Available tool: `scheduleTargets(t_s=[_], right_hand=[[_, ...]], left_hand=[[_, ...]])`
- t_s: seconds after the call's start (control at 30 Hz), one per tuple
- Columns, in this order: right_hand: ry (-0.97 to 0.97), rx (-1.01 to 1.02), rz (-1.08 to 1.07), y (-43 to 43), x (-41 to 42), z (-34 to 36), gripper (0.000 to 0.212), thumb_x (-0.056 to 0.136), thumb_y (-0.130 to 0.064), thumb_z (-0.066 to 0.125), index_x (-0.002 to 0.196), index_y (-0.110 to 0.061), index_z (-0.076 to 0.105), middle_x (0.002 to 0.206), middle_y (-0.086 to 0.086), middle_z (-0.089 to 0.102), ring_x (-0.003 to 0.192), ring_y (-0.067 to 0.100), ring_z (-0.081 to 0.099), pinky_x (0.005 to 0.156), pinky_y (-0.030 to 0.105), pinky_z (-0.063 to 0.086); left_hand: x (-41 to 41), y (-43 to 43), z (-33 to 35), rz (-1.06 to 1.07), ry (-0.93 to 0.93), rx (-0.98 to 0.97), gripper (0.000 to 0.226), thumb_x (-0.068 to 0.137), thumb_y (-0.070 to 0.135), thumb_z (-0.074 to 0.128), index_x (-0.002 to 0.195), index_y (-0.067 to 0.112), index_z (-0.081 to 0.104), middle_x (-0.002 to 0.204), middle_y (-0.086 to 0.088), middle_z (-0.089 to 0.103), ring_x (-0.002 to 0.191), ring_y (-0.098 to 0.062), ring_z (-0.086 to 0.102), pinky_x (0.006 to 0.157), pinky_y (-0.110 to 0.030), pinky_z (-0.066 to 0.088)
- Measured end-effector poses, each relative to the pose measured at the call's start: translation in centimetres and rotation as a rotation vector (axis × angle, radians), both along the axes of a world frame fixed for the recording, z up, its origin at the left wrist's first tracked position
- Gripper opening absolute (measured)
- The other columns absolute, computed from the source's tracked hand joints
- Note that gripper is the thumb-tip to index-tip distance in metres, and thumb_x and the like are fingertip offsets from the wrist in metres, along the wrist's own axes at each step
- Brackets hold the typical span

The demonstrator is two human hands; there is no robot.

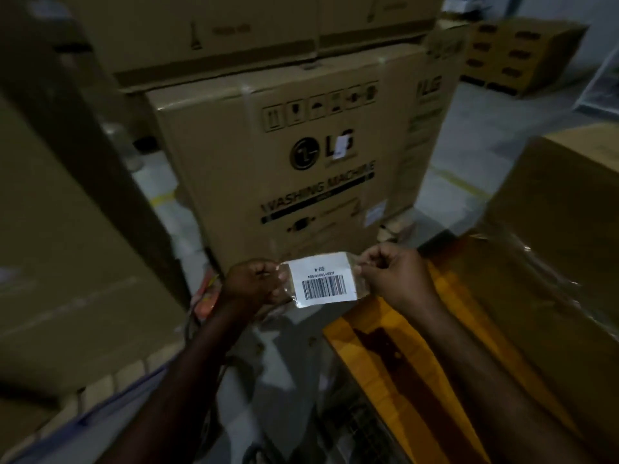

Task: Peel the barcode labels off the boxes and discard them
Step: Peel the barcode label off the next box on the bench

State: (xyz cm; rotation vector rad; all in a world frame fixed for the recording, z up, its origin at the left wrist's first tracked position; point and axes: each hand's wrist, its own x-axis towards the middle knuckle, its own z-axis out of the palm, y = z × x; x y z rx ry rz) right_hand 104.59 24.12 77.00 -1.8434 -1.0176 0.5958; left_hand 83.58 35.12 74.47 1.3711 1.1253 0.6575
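Left hand (254, 283), right hand (392, 279) pinching barcode label (323, 281)

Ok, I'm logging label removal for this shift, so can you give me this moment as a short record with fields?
left hand: pinches the left edge of the barcode label
right hand: pinches its right edge
barcode label: white, edged with clear tape, held in the air between the hands, print facing the camera
washing machine box: straight ahead, more cartons stacked on it
still on box: small white sticker over the logo; pale label near the lower right, too blurred to read
discard: not yet done
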Motion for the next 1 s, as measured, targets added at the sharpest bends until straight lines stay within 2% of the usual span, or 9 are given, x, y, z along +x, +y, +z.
scheduleTargets(t_s=[0.13,0.2,0.27,0.37,0.43,0.57,0.67,0.77,1.0], right_hand=[[-0.014,-0.086,0.218,3.5,-5.8,-1.1,0.028,0.086,-0.002,0.066,0.068,-0.024,0.066,0.069,0.003,0.07,0.063,0.016,0.065,0.062,0.034,0.055],[-0.049,-0.146,0.326,5.2,-9.0,-1.6,0.029,0.088,0.0,0.061,0.072,-0.022,0.069,0.07,-0.003,0.069,0.065,0.016,0.065,0.064,0.035,0.057],[-0.082,-0.193,0.409,6.9,-12.1,-2.4,0.018,0.089,0.0,0.06,0.082,-0.012,0.071,0.075,0.0,0.069,0.069,0.018,0.066,0.068,0.04,0.059],[-0.111,-0.265,0.522,9.7,-17.3,-4.0,0.011,0.088,-0.005,0.061,0.09,-0.012,0.069,0.086,0.007,0.071,0.077,0.026,0.069,0.073,0.045,0.059],[-0.181,-0.27,0.588,11.3,-20.8,-5.3,0.011,0.086,-0.008,0.061,0.092,-0.014,0.067,0.09,0.009,0.071,0.084,0.03,0.069,0.075,0.045,0.058],[-0.3,-0.195,0.727,13.3,-27.2,-8.3,0.006,0.086,-0.013,0.063,0.09,-0.009,0.066,0.091,0.012,0.071,0.083,0.028,0.065,0.068,0.031,0.048],[-0.362,-0.268,0.815,15.2,-31.4,-11.1,0.004,0.083,-0.005,0.06,0.084,-0.005,0.064,0.084,0.014,0.068,0.08,0.03,0.063,0.064,0.031,0.04],[-0.379,-0.385,0.894,17.6,-35.3,-14.5,0.012,0.08,-0.006,0.055,0.08,-0.018,0.051,0.078,0.007,0.061,0.079,0.03,0.06,0.065,0.033,0.045],[-0.451,-0.608,1.1,23.2,-41.4,-26.3,0.017,0.08,-0.001,0.053,0.082,-0.016,0.061,0.089,0.01,0.064,0.094,0.027,0.059,0.086,0.032,0.045]], left_hand=[[-7.0,0.9,-2.1,0.065,0.214,0.043,0.031,0.093,0.003,0.06,0.069,0.021,0.067,0.076,-0.016,0.071,0.058,-0.021,0.065,0.063,-0.036,0.055],[-10.2,1.1,-2.9,0.135,0.293,0.032,0.024,0.095,0.007,0.058,0.082,0.026,0.063,0.09,-0.02,0.069,0.059,-0.003,0.068,0.06,-0.025,0.059],[-13.5,2.0,-4.8,0.181,0.404,0.095,0.019,0.089,0.008,0.068,0.074,0.02,0.068,0.083,-0.02,0.071,0.051,-0.002,0.064,0.057,-0.028,0.058],[-18.3,3.0,-8.0,0.295,0.471,0.023,0.02,0.081,0.011,0.076,0.064,0.02,0.068,0.066,-0.011,0.073,0.058,-0.022,0.071,0.066,-0.048,0.061],[-21.3,3.4,-9.6,0.39,0.516,0.026,0.011,0.077,0.018,0.076,0.07,0.019,0.068,0.069,-0.008,0.075,0.067,-0.024,0.073,0.069,-0.045,0.061],[-26.6,3.3,-12.2,0.554,0.514,-0.079,0.026,0.077,0.021,0.076,0.1,0.018,0.067,0.097,-0.009,0.075,0.085,-0.028,0.072,0.08,-0.044,0.059],[-29.4,3.0,-13.4,0.605,0.508,-0.159,0.047,0.082,0.017,0.078,0.124,0.005,0.061,0.121,-0.016,0.067,0.105,-0.032,0.066,0.09,-0.042,0.056],[-31.6,3.4,-15.6,0.638,0.527,-0.249,0.043,0.085,0.019,0.076,0.124,0.005,0.063,0.128,-0.015,0.065,0.117,-0.03,0.061,0.093,-0.034,0.047],[-35.1,5.6,-24.8,0.741,0.467,-0.523,0.04,0.085,0.018,0.073,0.123,0.006,0.066,0.127,-0.014,0.067,0.118,-0.03,0.061,0.101,-0.035,0.047]])
